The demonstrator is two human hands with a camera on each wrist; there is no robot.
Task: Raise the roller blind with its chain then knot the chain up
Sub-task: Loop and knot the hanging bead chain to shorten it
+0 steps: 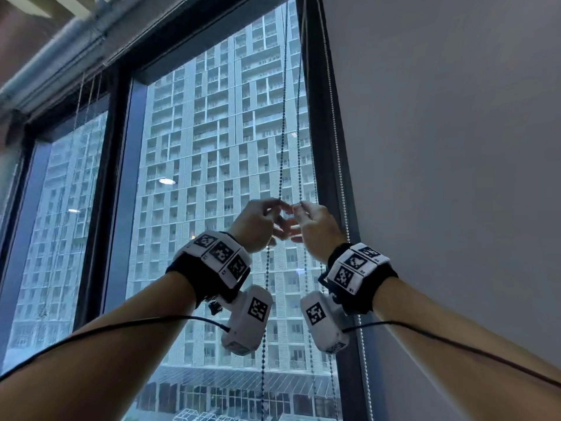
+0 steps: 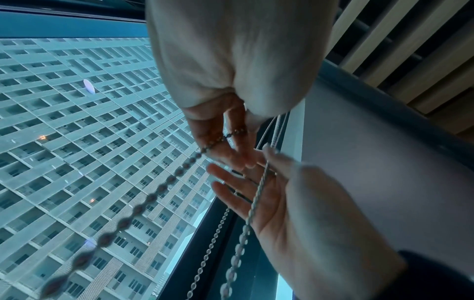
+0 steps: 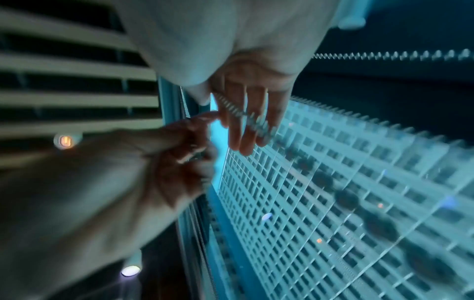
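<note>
In the head view the dark bead chain point(image 1: 282, 132) hangs in two strands before the uncovered window pane point(image 1: 212, 177). I have both hands raised close together, fingertips nearly touching. My left hand point(image 1: 261, 220) pinches the left strand. My right hand point(image 1: 315, 226) pinches the right strand point(image 1: 299, 132) between thumb and forefinger. Below my hands the chain point(image 1: 266, 284) hangs loose. The left wrist view shows the chain point(image 2: 218, 138) lying across my left hand's fingers point(image 2: 231, 150), with the right hand point(image 2: 271, 199) beside it. The right wrist view is blurred; a strand point(image 3: 243, 113) crosses my right fingers point(image 3: 246, 132).
A grey lowered blind point(image 1: 455, 147) covers the window on the right, and its own pale chain point(image 1: 334, 117) hangs along the dark frame. A dark bar point(image 1: 194, 56) crosses the top of the middle pane under the long roller housing point(image 1: 60, 56). Another pane point(image 1: 60, 208) lies left.
</note>
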